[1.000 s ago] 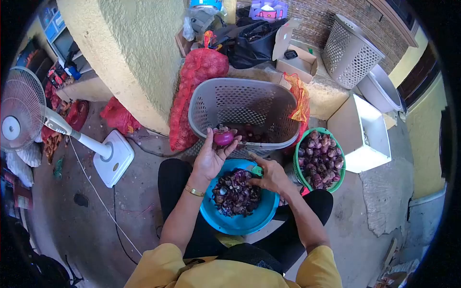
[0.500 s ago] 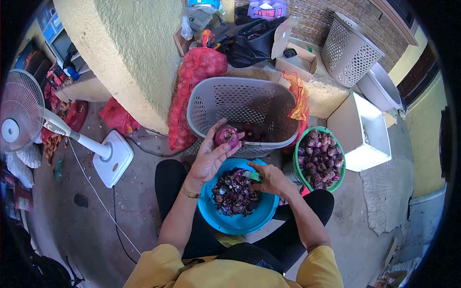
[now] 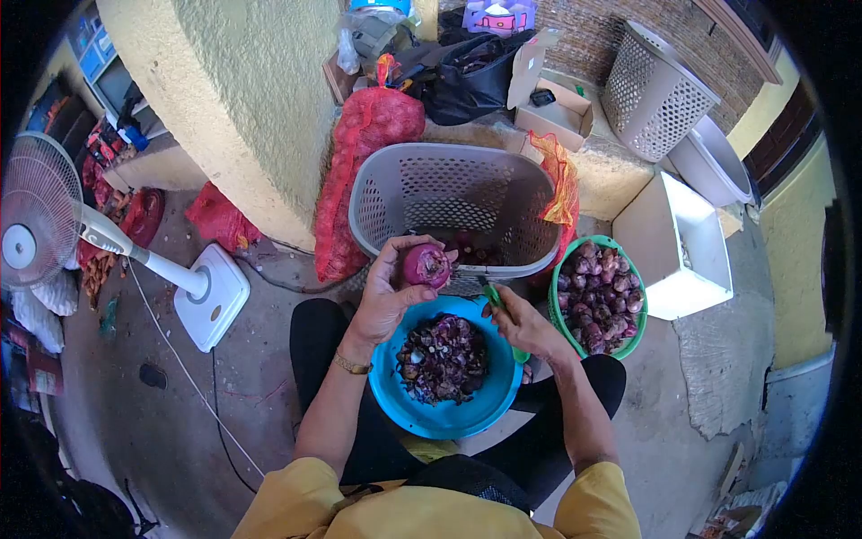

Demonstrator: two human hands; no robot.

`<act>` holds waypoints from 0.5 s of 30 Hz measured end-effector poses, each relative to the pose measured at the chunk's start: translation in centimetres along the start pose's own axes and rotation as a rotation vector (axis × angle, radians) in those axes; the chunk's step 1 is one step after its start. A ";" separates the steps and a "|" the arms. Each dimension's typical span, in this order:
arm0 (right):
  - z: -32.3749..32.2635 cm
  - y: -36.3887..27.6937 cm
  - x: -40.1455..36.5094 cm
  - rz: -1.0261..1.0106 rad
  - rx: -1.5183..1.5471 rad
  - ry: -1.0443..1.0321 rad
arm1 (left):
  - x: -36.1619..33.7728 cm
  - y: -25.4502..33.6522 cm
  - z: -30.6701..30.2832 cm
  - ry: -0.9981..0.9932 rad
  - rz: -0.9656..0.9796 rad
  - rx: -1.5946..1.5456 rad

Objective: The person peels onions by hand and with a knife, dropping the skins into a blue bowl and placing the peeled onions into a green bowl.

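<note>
A red onion (image 3: 426, 266) is gripped in my left hand (image 3: 388, 296), above the far rim of a blue basin (image 3: 386, 395). Dark onion skins and trimmings (image 3: 443, 359) fill the basin's middle. To the right, my right hand (image 3: 523, 325) is closed around a small green-handled knife (image 3: 519, 353). Its thin blade points up and away, apart from the onion. Behind both hands stands a grey perforated basket (image 3: 377, 202) with some onions low inside. A green basket (image 3: 558, 314) heaped with red onions (image 3: 597, 296) is right of my right hand.
A long red mesh sack of onions (image 3: 359, 171) leans against the pillar. A white fan (image 3: 112, 238) stands at left, its cable across the floor. At right are a white box (image 3: 669, 242) and another tall perforated basket (image 3: 655, 94). A black bag (image 3: 476, 85) lies behind.
My right hand has moved up and right, and the knife has swung from pointing left over the basin to pointing upward. My left hand has turned the onion slightly.
</note>
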State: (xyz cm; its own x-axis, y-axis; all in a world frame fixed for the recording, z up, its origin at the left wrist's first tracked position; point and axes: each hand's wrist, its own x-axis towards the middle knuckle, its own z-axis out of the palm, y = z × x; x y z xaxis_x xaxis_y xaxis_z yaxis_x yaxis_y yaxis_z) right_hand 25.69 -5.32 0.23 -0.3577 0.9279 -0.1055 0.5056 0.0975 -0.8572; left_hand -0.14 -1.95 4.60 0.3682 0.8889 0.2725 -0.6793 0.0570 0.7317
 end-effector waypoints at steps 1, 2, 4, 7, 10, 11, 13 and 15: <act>-0.3 -0.5 0.0 0.039 0.152 -0.021 | 0.1 0.1 0.2 0.035 -0.013 0.049; -0.6 -1.1 0.0 0.079 0.305 -0.041 | 0.2 0.1 0.3 0.069 -0.026 0.099; -1.0 -2.0 0.3 0.103 0.373 0.025 | 0.8 -0.1 -0.1 0.101 -0.041 0.288; -1.2 -3.6 0.2 0.158 0.472 0.158 | 2.5 -0.9 -1.5 0.062 -0.051 0.625; -1.2 -2.1 0.7 0.098 0.500 0.208 | 4.5 -2.1 -2.6 -0.054 -0.082 0.767; -0.8 -1.5 1.0 0.099 0.502 0.219 | 5.2 -2.5 -2.9 -0.092 -0.119 0.763; -0.1 -1.2 1.2 -0.032 0.359 0.374 | 6.3 -3.2 -3.3 -0.130 -0.136 0.730; -0.6 -1.2 0.8 -0.036 0.344 0.400 | 6.8 -4.2 -3.5 -0.166 -0.156 0.697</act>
State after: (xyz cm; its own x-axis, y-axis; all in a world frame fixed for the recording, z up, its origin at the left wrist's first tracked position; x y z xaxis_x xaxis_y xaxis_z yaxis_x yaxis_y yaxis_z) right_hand 25.28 -4.46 1.46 -0.0084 0.9975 0.0697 0.1878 0.0700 -0.9797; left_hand 3.00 5.42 1.18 0.5563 0.8106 0.1832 -0.0701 -0.1738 0.9823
